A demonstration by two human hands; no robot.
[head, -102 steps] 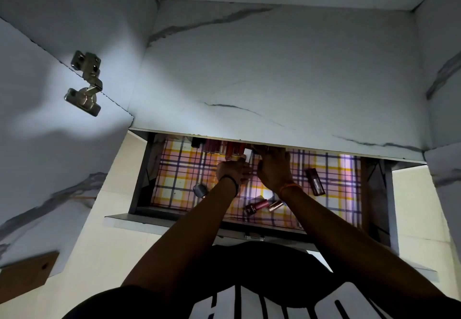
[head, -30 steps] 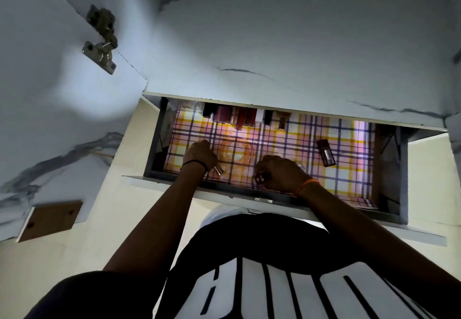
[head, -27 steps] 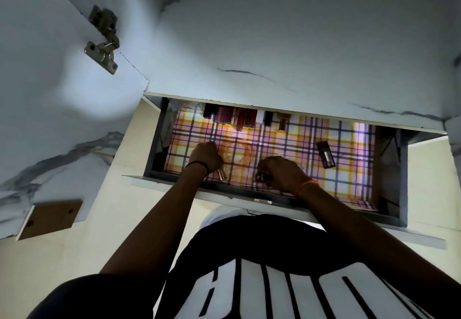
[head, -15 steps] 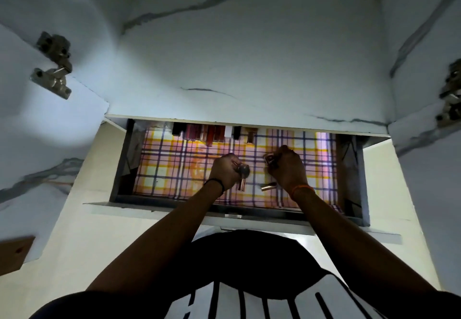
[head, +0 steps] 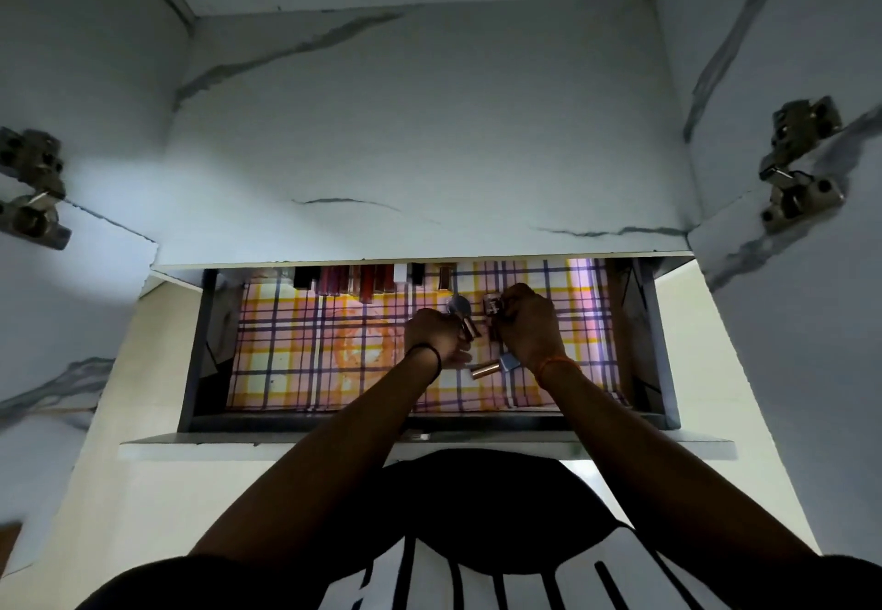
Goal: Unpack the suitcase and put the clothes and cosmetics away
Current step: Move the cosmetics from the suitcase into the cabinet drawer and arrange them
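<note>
An open drawer (head: 195, 347) lined with plaid paper (head: 305, 351) sits below me. Both hands are inside it, right of centre. My left hand (head: 432, 335) grips small cosmetic tubes (head: 462, 316), one with a silvery round cap. My right hand (head: 527, 323) holds a small dark cosmetic case (head: 491, 306) at its fingertips. A copper lipstick tube (head: 484, 369) with a bluish cap lies on the liner between my wrists. A row of lipsticks and tubes (head: 362, 281) stands along the drawer's back edge.
A marbled white shelf (head: 420, 132) overhangs the back of the drawer. Metal door hinges sit at the left (head: 31, 187) and right (head: 799, 165) on the open cabinet doors. The drawer's front panel (head: 238, 445) is just before my torso.
Both hands rose from the drawer's front to its middle right, carrying cosmetics. The loose tube that lay at the right is now in my right hand.
</note>
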